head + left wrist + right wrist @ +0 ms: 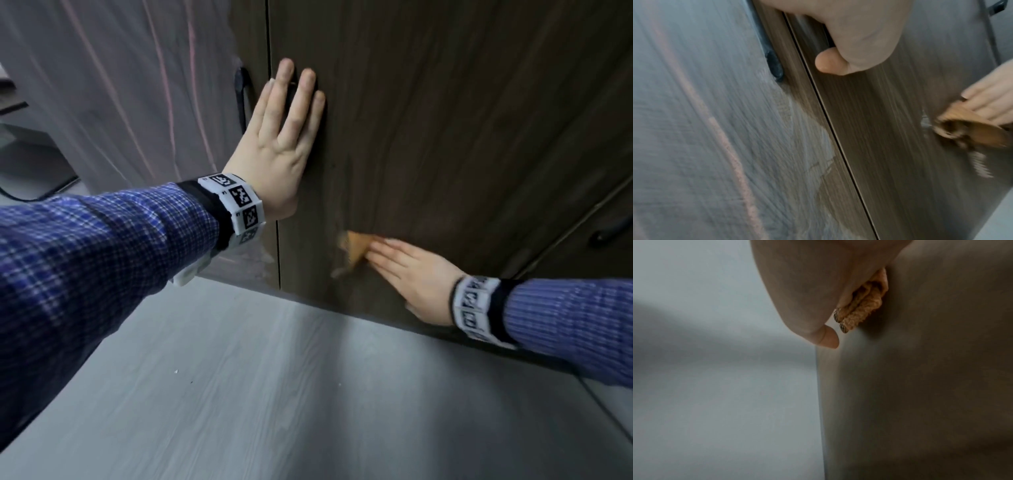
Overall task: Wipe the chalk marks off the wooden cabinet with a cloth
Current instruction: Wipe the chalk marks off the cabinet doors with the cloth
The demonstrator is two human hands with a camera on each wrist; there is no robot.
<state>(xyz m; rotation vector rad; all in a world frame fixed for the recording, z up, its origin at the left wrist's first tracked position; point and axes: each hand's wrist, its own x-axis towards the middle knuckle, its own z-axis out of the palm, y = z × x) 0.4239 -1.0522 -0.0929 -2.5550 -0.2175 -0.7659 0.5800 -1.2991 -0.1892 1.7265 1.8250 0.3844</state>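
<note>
Cabinet (445, 120): dark wood-grain doors are seen upright, cut off at the top and right edges of the head view; a narrow vertical gap (275, 171) divides the left door from the right one.
Left door (137, 102): it is covered by a pale chalk haze crossed by long pinkish chalk streaks (164, 85); the haze stops short of the gap near the lower edge.
Floor (239, 377): grey planks are seen below the cabinet's bottom edge.
Left hand (284, 137): it is laid flat on the right door just beside the gap, fingers straight and released, nothing grasped; the thumb is hidden in the head view but shown in the left wrist view.
Right hand (411, 274): it is pressed flat near the lower edge of the right door, straight fingers laid over the cloth; motion blur softens its outline, and the thumb is seen only in the right wrist view, apart from the cloth.
Cloth (354, 248): tan, folded, held against the right door under the right fingertips; most of it is hidden, with only a corner showing.
Handle (241, 92): dark, on the left door's edge by the gap, partly hidden behind the left hand.
Smudge (926, 123): a small pale mark lies just beside the cloth; its outline is too blurred to make out.
</note>
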